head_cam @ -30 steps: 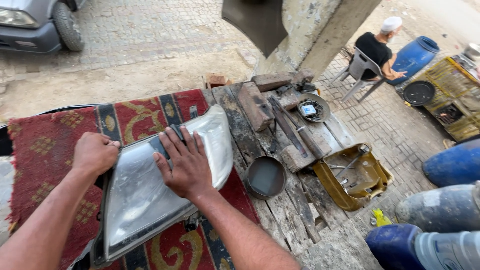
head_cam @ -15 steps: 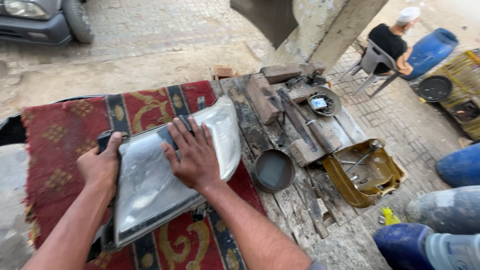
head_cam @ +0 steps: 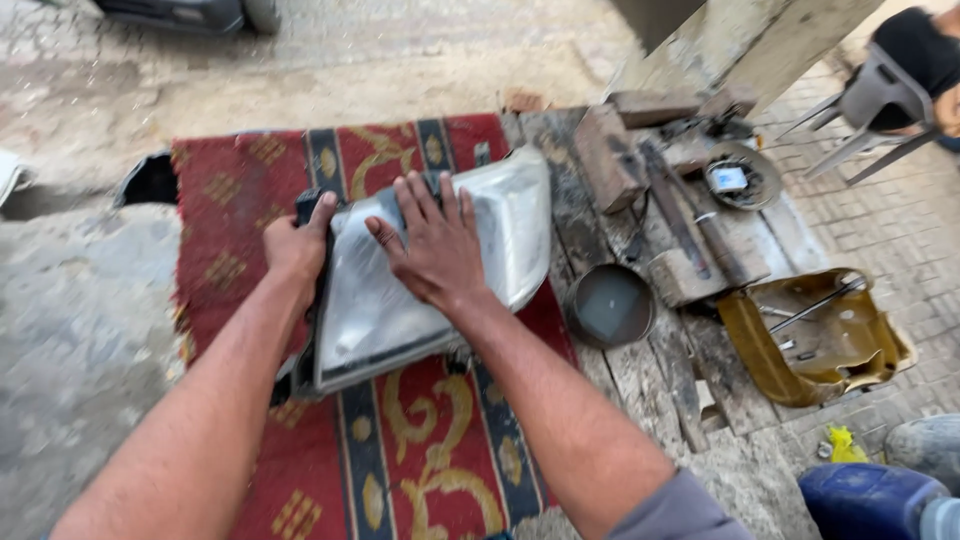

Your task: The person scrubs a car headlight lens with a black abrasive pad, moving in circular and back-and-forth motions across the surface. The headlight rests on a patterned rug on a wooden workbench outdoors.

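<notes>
A car headlight (head_cam: 505,225) with a cloudy clear lens and black housing lies on a red patterned rug (head_cam: 240,180). My left hand (head_cam: 298,245) grips the headlight's left edge, thumb over the top corner. My right hand (head_cam: 430,245) lies flat on the lens with its fingers spread, pressing near the middle. Both forearms reach in from the bottom of the view.
A round dark bowl (head_cam: 610,305) sits right of the rug on a worn wooden bench (head_cam: 640,375) with wood blocks (head_cam: 610,150), metal tools and a small dish (head_cam: 740,180). A yellow open can (head_cam: 820,340) lies at right. A seated person (head_cam: 915,50) is far right.
The view has shifted, so the headlight and both hands now sit more to the right and centre. My right hand has slid slightly across the lens; the left hand keeps its hold.
</notes>
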